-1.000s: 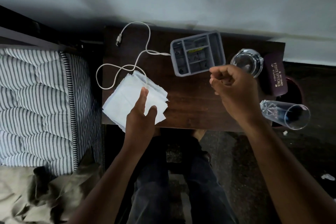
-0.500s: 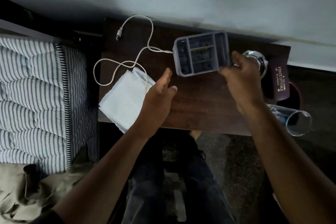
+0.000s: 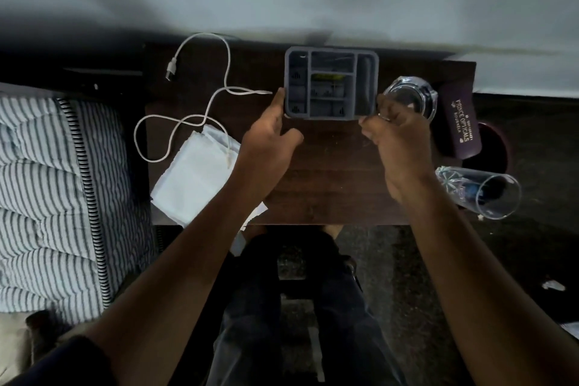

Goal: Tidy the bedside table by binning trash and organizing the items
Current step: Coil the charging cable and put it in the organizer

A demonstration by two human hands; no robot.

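Touching the gray tray (image 3: pixel 331 84) are both hands, fingers loose; the right hand (image 3: pixel 398 141) is hiding its corner.

Dark wooden bedside table (image 3: pixel 329 191) bearing grey organizer tray (image 3: pixel 331 82), white cable (image 3: pixel 216 97), folded cloth (image 3: pixel 194 178), glasses.

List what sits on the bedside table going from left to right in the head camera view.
White cable → folded white tissues → grey organizer tray → clear glass ashtray → maroon spectacle case → drinking glass lying on its side.
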